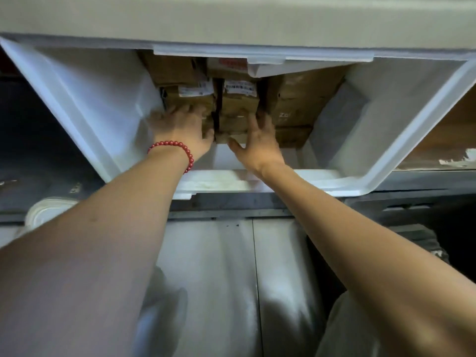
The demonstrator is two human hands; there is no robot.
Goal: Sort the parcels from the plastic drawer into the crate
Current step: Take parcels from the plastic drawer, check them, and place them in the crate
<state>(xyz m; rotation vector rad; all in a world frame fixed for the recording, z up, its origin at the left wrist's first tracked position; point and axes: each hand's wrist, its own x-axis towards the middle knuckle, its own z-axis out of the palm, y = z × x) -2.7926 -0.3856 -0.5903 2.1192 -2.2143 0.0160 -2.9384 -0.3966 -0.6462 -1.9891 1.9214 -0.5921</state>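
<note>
Both hands are inside the pulled-out plastic drawer (pixel 386 155). My right hand (pixel 257 143) holds the middle parcel (pixel 239 106): the fingers are pushed into the gap on its right side and the thumb lies at its near lower corner. My left hand (pixel 180 127), which has a red bead bracelet (pixel 177 148) on the wrist, rests with spread, rather straight fingers on the left parcel (pixel 190 99). It is blurred, but I see it gripping nothing.

The parcels are brown cardboard boxes with white labels, and they stand tightly side by side at the back of the drawer. A larger right parcel (pixel 296 99) touches the middle one.

I think the step is to pull out the middle parcel. To do it well, the left hand should keep the neighbour down while the right one slides the box toward the near wall first and lifts it only after that, because the boxes are packed closely and could drag each other. The crate is not in view, so its direction must be found before carrying.

Above the drawer is the beige cabinet top (pixel 231 16). To the right is a wooden surface (pixel 438 140), and to the left, lower, a round white lid (pixel 49 210). The room is dim.
</note>
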